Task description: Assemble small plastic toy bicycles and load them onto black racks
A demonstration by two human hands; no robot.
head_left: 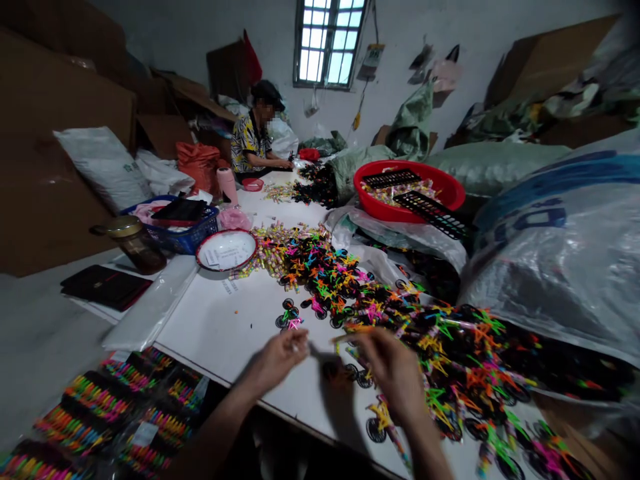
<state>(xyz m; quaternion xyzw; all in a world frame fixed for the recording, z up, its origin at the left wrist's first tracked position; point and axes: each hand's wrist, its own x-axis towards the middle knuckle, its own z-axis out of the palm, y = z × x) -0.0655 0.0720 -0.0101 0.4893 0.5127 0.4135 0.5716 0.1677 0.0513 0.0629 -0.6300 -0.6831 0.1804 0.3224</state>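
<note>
My left hand (273, 360) and right hand (393, 373) are apart over the desk (215, 333) near its edge, too blurred to tell any grip, beside heaped toy bicycles (325, 270); a red basin (445, 183) holds black racks (390, 178) and colourful pieces (395, 192).

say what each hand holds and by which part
Right hand pinches a thin orange plastic stick by one end; left hand holds something too blurred to tell.

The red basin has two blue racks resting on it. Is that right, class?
Not quite: the racks are black, not blue, as the head view shows. Two black racks rest on the red basin.
</note>
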